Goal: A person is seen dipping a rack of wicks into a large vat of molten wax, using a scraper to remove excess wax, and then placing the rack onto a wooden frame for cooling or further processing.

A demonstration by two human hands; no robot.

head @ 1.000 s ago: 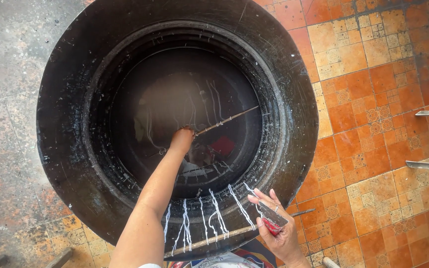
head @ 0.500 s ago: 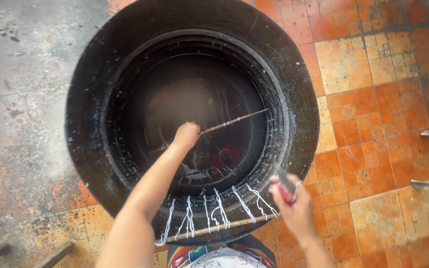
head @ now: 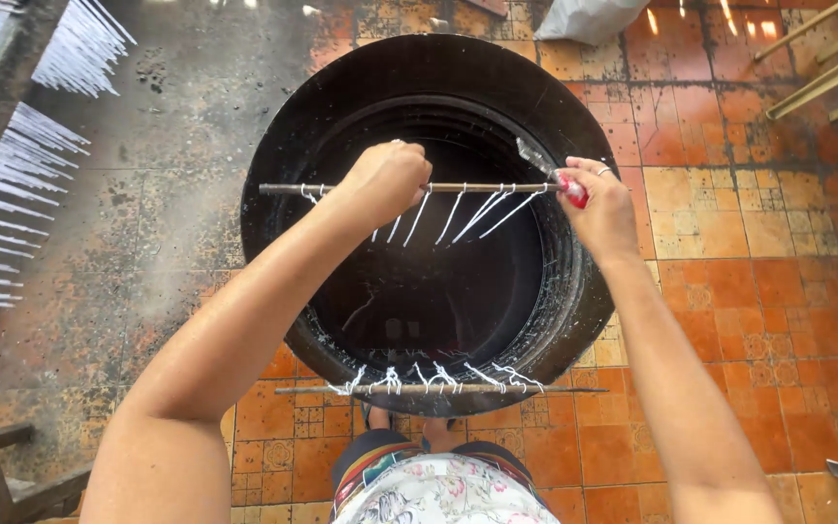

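Now we hold the thin stick level over the black vat, its long axis running left to right. Our left hand is fisted around its middle; our right hand, pinching a red-handled blade, meets its right end. White wicks dangle below. Half a second ago the left hand was down inside the vat.

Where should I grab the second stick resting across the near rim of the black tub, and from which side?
Probably take the lower stick at a bare end, left or right, coming from above. It lies level across the tub rim, its middle crowded with white strings. The left hand and right hand hold the upper stick.
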